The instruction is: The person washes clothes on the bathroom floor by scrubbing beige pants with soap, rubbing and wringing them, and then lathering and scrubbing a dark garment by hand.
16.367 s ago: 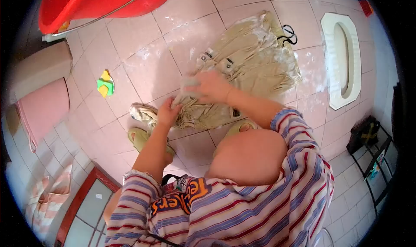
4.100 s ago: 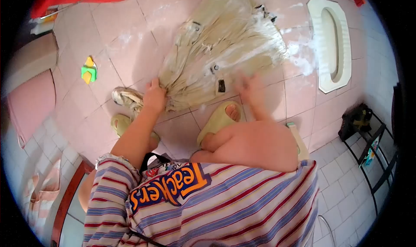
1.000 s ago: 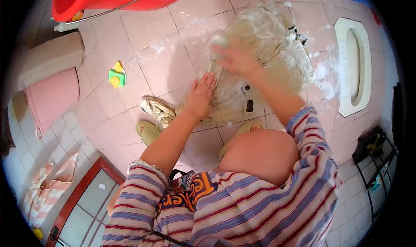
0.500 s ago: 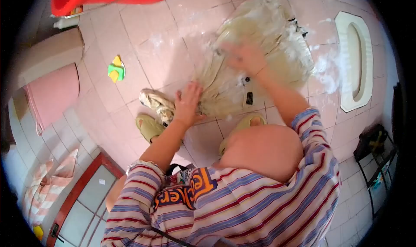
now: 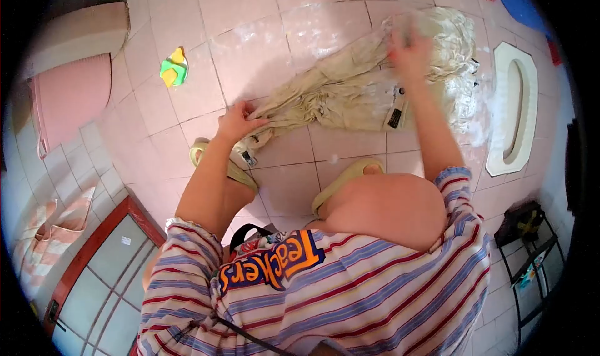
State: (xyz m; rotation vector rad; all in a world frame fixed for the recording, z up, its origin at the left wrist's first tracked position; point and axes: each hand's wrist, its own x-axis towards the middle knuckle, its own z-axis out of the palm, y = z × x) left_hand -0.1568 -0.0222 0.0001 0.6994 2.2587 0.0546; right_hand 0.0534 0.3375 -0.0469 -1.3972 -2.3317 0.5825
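Observation:
A wet, beige garment lies bunched in long folds across the pink tiles, with a dark label and a dark button showing. White suds cling to its right end. My left hand pinches the cloth at its narrow left end, near a small dark-and-white patch. Over the upper right part of the garment is my right hand, smeared by motion, so its grip on the fabric cannot be made out.
A green and yellow brush-like item lies on the floor at left. At right a white squat toilet is set in the floor. A black rack stands lower right, and a red-framed door is lower left. My feet wear green slippers.
The garment was spread wide and is now gathered into a narrower, longer strip. My left hand went from lying open to pinching its left end. My right hand moved up and right.

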